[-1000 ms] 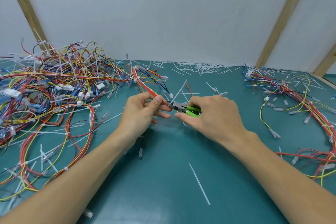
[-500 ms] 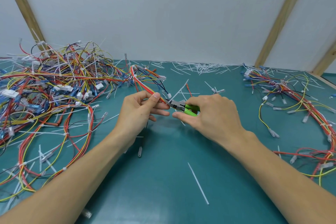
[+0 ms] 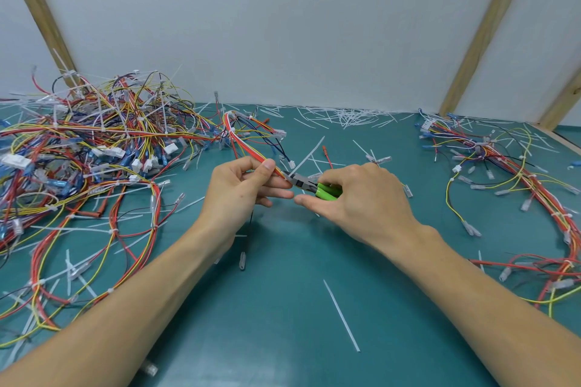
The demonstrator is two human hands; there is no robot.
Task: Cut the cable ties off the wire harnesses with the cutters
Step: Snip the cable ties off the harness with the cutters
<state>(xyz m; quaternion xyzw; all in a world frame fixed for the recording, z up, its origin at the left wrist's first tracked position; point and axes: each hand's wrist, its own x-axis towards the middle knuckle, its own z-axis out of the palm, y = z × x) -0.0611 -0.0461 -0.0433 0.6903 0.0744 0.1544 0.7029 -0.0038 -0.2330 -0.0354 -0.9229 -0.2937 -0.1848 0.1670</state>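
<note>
My left hand point(image 3: 242, 188) pinches a red, orange and yellow wire harness point(image 3: 243, 141) between thumb and fingers, just above the green table point(image 3: 283, 308). My right hand point(image 3: 361, 198) grips the green-handled cutters point(image 3: 314, 187). Their metal jaws point left and meet the harness right beside my left thumb tip. A white cable tie point(image 3: 306, 155) sticks up from the bundle at the jaws. Whether the jaws are closed on the tie is hidden by my fingers.
A big tangled pile of harnesses point(image 3: 88, 148) fills the left side. More harnesses point(image 3: 518, 173) lie on the right. Cut white tie pieces point(image 3: 342, 116) are scattered along the back wall, and one long tie point(image 3: 341, 314) lies near the front.
Both hands have drifted slightly up and away from me together; the cutters stay at the harness by my left thumb. Grips are unchanged.
</note>
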